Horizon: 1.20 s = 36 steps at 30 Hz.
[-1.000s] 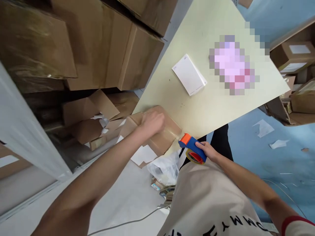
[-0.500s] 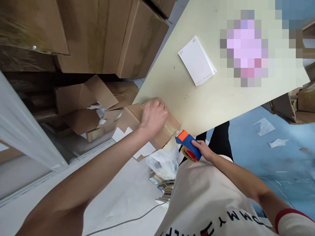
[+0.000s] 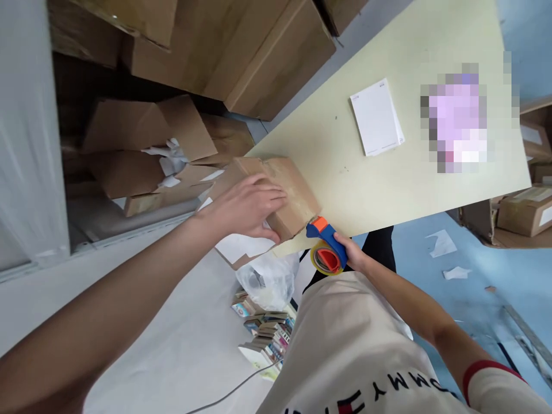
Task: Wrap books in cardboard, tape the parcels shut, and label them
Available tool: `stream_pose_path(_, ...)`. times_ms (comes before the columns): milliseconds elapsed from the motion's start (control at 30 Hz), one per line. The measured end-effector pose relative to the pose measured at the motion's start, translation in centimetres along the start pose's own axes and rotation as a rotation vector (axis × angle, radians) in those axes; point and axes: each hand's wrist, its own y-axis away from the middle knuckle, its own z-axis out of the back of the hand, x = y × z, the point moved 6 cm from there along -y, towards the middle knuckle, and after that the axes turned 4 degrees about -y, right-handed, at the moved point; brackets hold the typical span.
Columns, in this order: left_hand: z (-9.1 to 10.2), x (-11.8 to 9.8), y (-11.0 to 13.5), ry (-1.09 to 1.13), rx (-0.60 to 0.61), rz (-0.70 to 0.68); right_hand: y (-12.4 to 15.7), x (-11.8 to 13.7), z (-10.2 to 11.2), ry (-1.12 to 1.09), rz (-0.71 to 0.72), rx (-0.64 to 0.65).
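Note:
A taped brown cardboard box (image 3: 297, 192) sits at the near left corner of the table, with white paper labels on its side. My left hand (image 3: 252, 207) grips the box from the left, fingers laid over its upper edge and thumb apart near its lower edge. In my right hand (image 3: 351, 253) is a blue and orange tape dispenser (image 3: 330, 244) holding a roll of yellowish tape. Its orange head is at the box's right-hand end; whether it touches cannot be made out. The fingers around the handle are partly hidden.
A stack of white cards (image 3: 375, 118) and a blurred-out pinkish object (image 3: 457, 118) lie on the pale table (image 3: 414, 190). Large cartons (image 3: 276, 63) and an opened box (image 3: 129, 126) stand left. Below are a plastic bag (image 3: 269, 282) and stacked books (image 3: 267, 333).
My left hand has gone from curled fingers on the box top to a spread hold nearer its left edge. The dispenser stays by the box end, tilted slightly differently. The view has shifted.

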Motion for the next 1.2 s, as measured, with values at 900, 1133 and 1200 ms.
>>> stream_pose_path(900, 1.5, 5.2, 0.4, 0.368, -0.509, 0.862, 0.8, 24.1, -12.1, 0.92, 0.54, 0.171)
stream_pose_path(1133, 0.9, 5.5, -0.3, 0.34, -0.564, 0.854, 4.1, 21.8, -9.7, 1.029, 0.626, 0.125)
stream_pose_path(1200, 0.7, 5.5, -0.4, 0.345, -0.582, 0.833, 6.6, 20.1, -7.4, 1.054, 0.623, 0.078)
